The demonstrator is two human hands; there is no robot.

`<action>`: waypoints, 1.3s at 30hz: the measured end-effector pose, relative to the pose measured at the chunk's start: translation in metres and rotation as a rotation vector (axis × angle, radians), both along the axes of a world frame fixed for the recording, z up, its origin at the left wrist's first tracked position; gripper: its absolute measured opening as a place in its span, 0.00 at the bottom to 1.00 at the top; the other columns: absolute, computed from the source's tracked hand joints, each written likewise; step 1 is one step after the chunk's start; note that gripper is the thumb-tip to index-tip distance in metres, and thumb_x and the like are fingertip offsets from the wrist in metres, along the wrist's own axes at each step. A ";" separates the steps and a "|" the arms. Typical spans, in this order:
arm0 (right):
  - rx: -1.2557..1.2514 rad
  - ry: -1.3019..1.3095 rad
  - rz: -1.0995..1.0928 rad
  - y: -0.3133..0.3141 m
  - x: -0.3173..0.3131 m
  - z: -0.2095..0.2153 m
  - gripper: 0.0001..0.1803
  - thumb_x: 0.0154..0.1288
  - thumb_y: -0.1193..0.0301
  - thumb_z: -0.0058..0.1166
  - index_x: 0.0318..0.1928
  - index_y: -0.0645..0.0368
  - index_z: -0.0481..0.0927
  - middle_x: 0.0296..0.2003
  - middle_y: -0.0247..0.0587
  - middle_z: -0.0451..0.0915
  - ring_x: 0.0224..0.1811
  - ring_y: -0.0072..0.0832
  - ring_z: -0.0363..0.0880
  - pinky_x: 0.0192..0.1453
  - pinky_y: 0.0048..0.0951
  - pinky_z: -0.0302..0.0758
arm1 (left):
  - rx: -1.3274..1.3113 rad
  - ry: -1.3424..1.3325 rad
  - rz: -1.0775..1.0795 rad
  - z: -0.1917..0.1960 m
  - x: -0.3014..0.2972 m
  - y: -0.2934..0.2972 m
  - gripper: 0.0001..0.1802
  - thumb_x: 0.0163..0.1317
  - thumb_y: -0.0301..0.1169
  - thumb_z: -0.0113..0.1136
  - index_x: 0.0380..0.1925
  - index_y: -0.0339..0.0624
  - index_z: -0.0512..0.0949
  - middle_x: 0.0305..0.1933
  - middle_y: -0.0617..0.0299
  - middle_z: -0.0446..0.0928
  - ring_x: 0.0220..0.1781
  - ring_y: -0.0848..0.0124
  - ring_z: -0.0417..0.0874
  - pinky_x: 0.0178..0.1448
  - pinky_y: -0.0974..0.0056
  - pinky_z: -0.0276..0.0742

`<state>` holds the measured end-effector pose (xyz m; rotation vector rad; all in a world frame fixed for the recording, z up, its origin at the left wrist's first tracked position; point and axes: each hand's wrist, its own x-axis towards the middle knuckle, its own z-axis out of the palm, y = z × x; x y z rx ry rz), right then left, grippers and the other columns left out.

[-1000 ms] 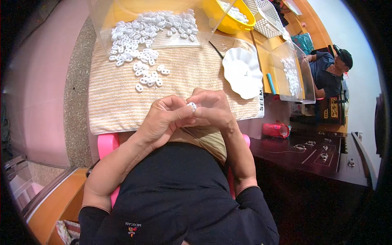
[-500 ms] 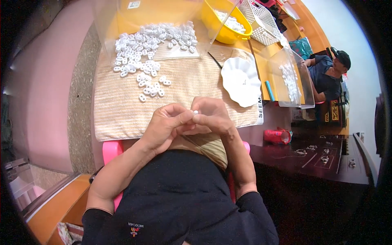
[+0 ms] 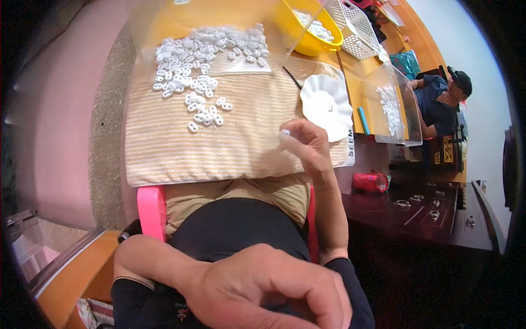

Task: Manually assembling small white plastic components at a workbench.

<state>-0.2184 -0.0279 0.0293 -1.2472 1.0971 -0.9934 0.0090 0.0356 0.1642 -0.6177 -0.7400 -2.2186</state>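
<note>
Drawn back from the towel, the left hand (image 3: 257, 282) curls, contents unclear — the right hand (image 3: 311, 145) pinches a small white piece (image 3: 285, 132) over the beige-striped towel (image 3: 208, 153), nearer the scalloped white dish (image 3: 318, 100) beyond, rightward.

A small white piece (image 3: 285, 132), partly hidden, sits pinched between the thumb and forefinger of the right hand (image 3: 310, 143), above the striped beige towel (image 3: 213, 156).
</note>
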 end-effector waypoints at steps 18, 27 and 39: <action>-0.098 0.128 -0.113 0.003 -0.013 0.007 0.11 0.63 0.74 0.61 0.44 0.67 0.80 0.32 0.35 0.81 0.31 0.18 0.79 0.36 0.20 0.77 | 0.208 0.332 0.237 -0.018 -0.016 0.032 0.10 0.63 0.24 0.61 0.39 0.26 0.77 0.41 0.49 0.76 0.41 0.64 0.79 0.45 0.66 0.75; -0.607 0.354 -0.512 -0.079 -0.025 0.050 0.10 0.64 0.73 0.60 0.43 0.67 0.81 0.28 0.36 0.80 0.25 0.18 0.77 0.30 0.21 0.79 | 0.365 0.414 0.343 -0.019 -0.039 0.057 0.09 0.62 0.26 0.63 0.36 0.28 0.78 0.39 0.50 0.77 0.38 0.66 0.79 0.41 0.68 0.74; -0.681 0.875 -0.580 -0.195 -0.079 0.057 0.14 0.60 0.68 0.61 0.42 0.65 0.85 0.34 0.44 0.86 0.31 0.26 0.83 0.39 0.26 0.79 | 0.148 -0.683 0.443 -0.060 -0.012 -0.011 0.05 0.61 0.21 0.61 0.33 0.37 0.73 0.34 0.59 0.76 0.34 0.73 0.79 0.42 0.67 0.76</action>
